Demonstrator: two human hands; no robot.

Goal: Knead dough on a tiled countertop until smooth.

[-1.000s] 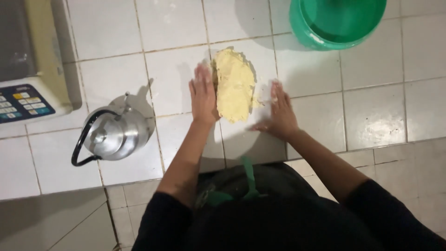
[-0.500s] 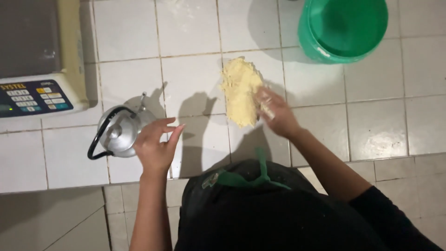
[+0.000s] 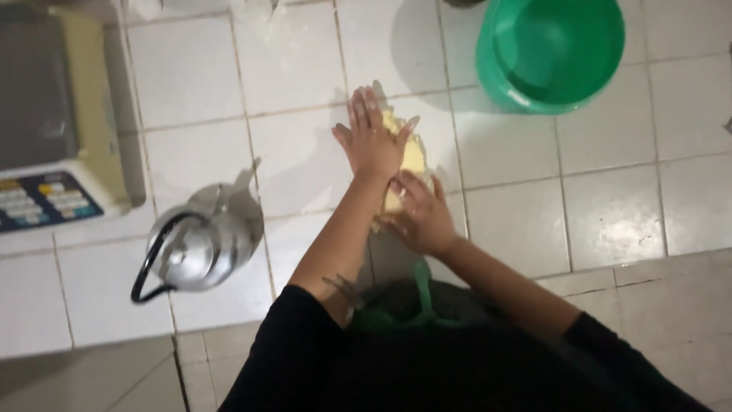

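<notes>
A pale yellow lump of dough (image 3: 412,156) lies on the white tiled counter (image 3: 297,84). My left hand (image 3: 371,137) presses flat on its far part, fingers spread and pointing away from me. My right hand (image 3: 421,214) rests on the dough's near end, fingers curled over it, just below the left wrist. Most of the dough is hidden under both hands.
A green plastic bucket (image 3: 557,53) stands at the far right of the counter. A metal kettle (image 3: 202,240) with a black handle sits to the left. A weighing scale (image 3: 49,145) with a keypad occupies the far left. The counter's front edge runs below my arms.
My left hand moved from beside the kettle back to the right and forward onto the dough. My right hand stayed on the dough's near end.
</notes>
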